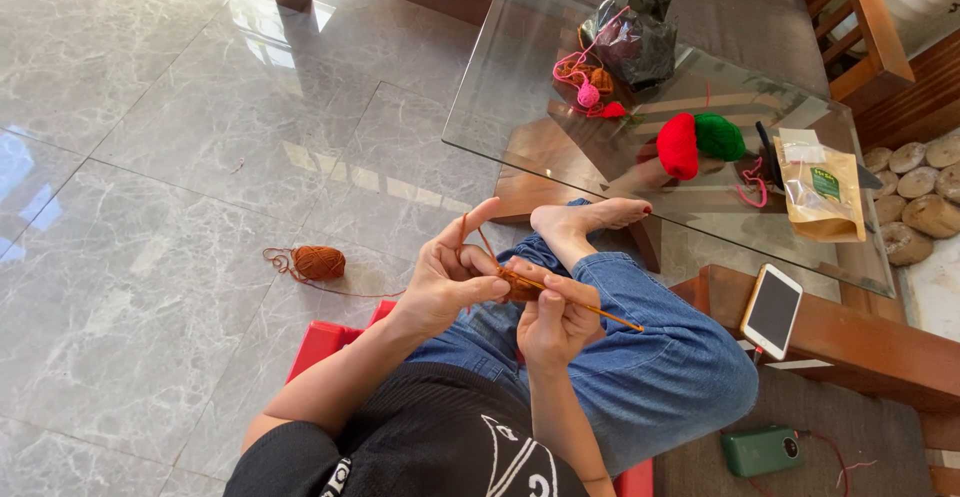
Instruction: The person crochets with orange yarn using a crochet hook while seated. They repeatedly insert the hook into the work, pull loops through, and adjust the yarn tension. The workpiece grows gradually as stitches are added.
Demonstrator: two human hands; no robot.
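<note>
Tan pouch (823, 195), green label, on glass table (520, 67).

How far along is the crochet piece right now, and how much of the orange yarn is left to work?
Early stage. Done: only a small orange piece hangs between the hands. In hand: the right hand holds the crochet hook at it, while the left hand tensions the strand. Left: the orange yarn ball on the floor looks mostly full; the red ball and green ball lie untouched on the glass table.

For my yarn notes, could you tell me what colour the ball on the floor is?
Rust-orange yarn ball, head view.
</note>
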